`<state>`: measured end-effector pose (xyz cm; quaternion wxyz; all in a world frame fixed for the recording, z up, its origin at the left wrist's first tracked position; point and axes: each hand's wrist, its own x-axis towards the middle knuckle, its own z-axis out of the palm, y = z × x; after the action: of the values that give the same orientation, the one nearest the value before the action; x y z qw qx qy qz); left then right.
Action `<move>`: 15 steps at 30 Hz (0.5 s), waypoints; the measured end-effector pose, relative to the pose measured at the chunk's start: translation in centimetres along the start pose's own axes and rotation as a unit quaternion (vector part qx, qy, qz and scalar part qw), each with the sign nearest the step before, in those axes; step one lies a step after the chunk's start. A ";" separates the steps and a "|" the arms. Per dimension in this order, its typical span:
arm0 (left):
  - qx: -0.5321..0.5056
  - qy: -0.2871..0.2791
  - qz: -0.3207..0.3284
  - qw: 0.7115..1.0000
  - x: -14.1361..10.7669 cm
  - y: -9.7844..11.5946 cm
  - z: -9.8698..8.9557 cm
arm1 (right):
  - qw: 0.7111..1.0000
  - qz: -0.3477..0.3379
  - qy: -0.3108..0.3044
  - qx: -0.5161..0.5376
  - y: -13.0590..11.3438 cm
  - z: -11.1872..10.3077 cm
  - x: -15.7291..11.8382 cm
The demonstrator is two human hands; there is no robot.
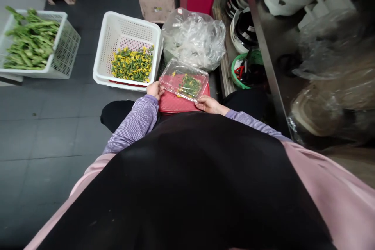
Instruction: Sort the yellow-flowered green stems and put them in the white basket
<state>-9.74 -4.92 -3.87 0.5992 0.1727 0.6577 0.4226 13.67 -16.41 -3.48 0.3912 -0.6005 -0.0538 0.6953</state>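
Clear plastic container [172,81]: one, shallow and rectangular, held a little tilted just in front of the black apron [187,175], over a red ribbed surface [175,105]. Green and yellow plant pieces [190,86] show at its right half; whether all lie inside or some are seen through it cannot be told.

Left hand [156,90]: bare, fingers closed on the container's near left corner. Right hand [210,105]: bare, fingertips pinching the near right corner. Sleeves: purple, finely striped.

White basket [101,47]: one, perforated, left of the container, bearing a heap of green pieces with yellow flowers [133,64]. Second white basket [66,47]: farther left, well apart from the first, filled with thick green stalks [27,43].

Plastic bag [195,37]: one, large, translucent, crumpled, just beyond the container. Pink stool [156,2]: one, behind the bag and first basket. Green basket [234,72]: one, round, to the right, holding red-handled and dark items, too small to identify.
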 end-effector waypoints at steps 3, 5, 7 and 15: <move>-0.013 0.005 -0.023 1.000 -0.4 0.0 -0.1 | 1.000 -0.007 0.002 0.021 0.1 -0.2 0.3; -0.026 -0.001 -0.035 0.999 -0.8 -0.1 -0.1 | 0.999 -0.014 -0.001 0.030 0.0 -0.3 0.5; -0.043 -0.004 -0.043 0.998 -1.2 -0.2 -0.2 | 0.999 -0.023 -0.005 0.038 -0.2 -0.5 0.6; -0.028 0.017 -0.050 0.998 -2.3 -0.7 -0.7 | 0.999 -0.043 0.023 0.020 -0.1 -0.6 0.8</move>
<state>-9.72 -7.24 -2.97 0.6129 0.1152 0.6636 0.4132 14.29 -16.11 -4.19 0.4341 -0.6051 -0.0568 0.6650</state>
